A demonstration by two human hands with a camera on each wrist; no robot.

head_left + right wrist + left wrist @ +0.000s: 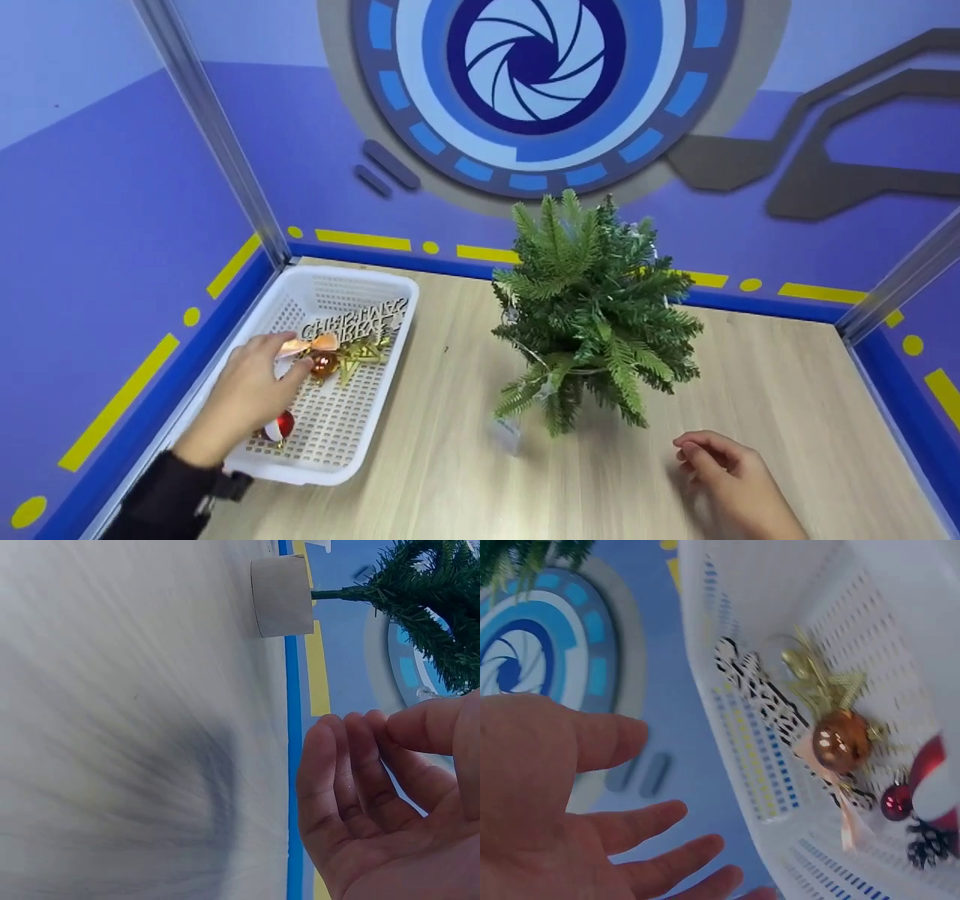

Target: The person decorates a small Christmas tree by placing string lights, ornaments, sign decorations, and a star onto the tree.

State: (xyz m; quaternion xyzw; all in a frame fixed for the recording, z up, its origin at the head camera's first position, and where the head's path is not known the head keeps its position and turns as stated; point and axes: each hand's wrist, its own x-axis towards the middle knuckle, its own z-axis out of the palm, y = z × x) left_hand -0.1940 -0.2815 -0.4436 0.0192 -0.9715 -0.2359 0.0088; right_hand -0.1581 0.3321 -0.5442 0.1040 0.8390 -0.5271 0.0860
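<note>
Over the white plastic basket (336,475) my left hand (251,382) reaches in, thumb and fingers apart beside a copper-coloured bauble (324,365) with a peach ribbon bow (321,343). The left wrist view shows this hand (622,817) spread and holding nothing. Around the bauble lie a gold star ornament (844,688) and a silvery cut-out lettering piece (367,319). A red and white bauble (280,426) sits nearer the basket's front. My right hand (739,480), fingers loosely bent and holding nothing, hovers above the table to the right of a small artificial Christmas tree (592,322).
The tree stands on a round pale base (283,596). A thin wire garland and a clear tag (508,435) hang on its left side. Blue printed walls (285,150) enclose the wooden table (442,465). A small dark red ball (897,802) also lies in the basket.
</note>
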